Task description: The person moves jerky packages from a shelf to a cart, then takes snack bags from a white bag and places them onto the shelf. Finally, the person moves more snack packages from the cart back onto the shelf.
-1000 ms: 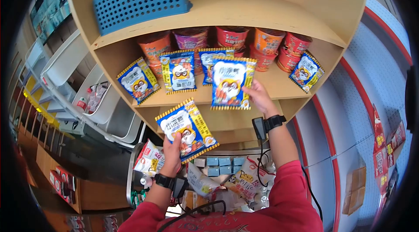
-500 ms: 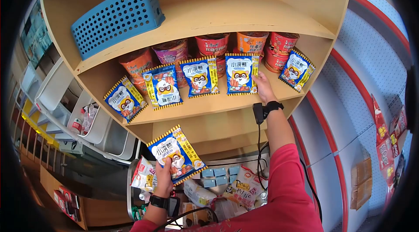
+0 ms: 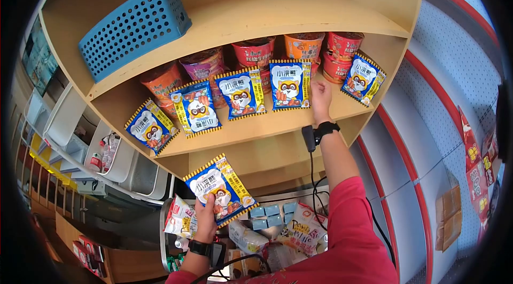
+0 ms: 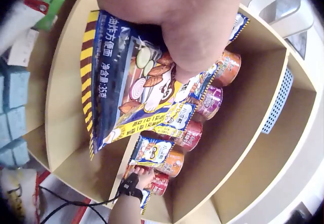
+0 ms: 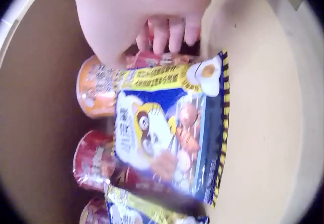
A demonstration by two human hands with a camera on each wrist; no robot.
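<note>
In the head view my left hand grips a blue-and-yellow snack packet, thumb across its front, below the shelf. The left wrist view shows that packet large under my left hand. My right hand is beside the right edge of a standing packet, holding nothing. In the right wrist view the fingers of my right hand hang loosely past the edge of this packet; whether the thumb touches it I cannot tell. Several matching packets lean in a row against noodle cups.
A blue perforated basket sits on the upper shelf board. Below are a cart with snack bags and light-blue boxes. White bins stand left, grey shelving with red edges right. A black cable runs from my right wrist.
My right hand has carried its packet down onto the shelf, against the cups, and let it go. The left hand still holds its packet, now lower in the head view than at first.
</note>
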